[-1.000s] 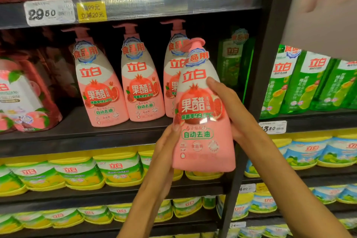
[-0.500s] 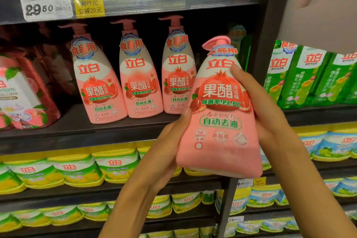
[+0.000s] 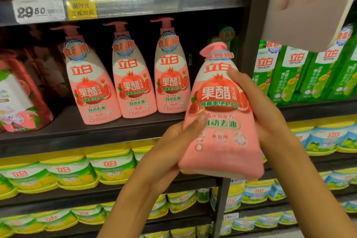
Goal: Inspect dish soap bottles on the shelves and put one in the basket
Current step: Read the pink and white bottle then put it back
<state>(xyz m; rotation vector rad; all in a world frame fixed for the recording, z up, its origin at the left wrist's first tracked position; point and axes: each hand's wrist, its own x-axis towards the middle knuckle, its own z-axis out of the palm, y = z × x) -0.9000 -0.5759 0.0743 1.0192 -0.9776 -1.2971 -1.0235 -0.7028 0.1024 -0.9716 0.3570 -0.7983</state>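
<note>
Both hands gripped pink pump bottle (image 3: 222, 121): left hand (image 3: 170, 152) thumb across lower label, right hand (image 3: 257, 114) wrapped round its far side. Bottle had come off shelf toward viewer, label front; inspection underway. Smooth glossy plastic, tapered. Behind grip: three matching bottles (image 3: 133, 83) on shelf (image 3: 77, 133). Basket not visible.

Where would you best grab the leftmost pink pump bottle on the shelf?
Probably round the narrow upper body of the leftmost pink bottle, just under the pump, coming straight in from the front. It stands upright at the shelf edge and widens toward its base, while another bottle crowds its right side.
</note>
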